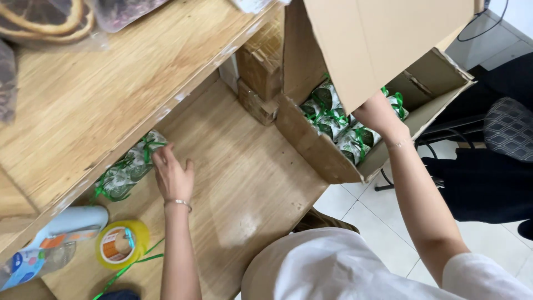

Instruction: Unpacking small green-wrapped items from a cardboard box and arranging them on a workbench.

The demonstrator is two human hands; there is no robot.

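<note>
My left hand (pixel 172 175) rests flat on a lower wooden shelf (pixel 239 183), its fingertips against a row of clear packets tied with green ribbon (pixel 129 166) tucked under the upper shelf. My right hand (pixel 376 114) reaches into an open cardboard box (pixel 316 147) that is full of the same green-ribboned packets (pixel 333 119). A box flap hides the right hand's fingers, so what they grip does not show.
A yellow tape roll (pixel 119 243) and a plastic bottle (pixel 39 256) lie at the shelf's near left, with loose green ribbon. An upper wooden shelf (pixel 94 94) overhangs. Smaller cartons (pixel 258 78) stand behind the box. A dark chair (pixel 499 133) stands at right on tiled floor.
</note>
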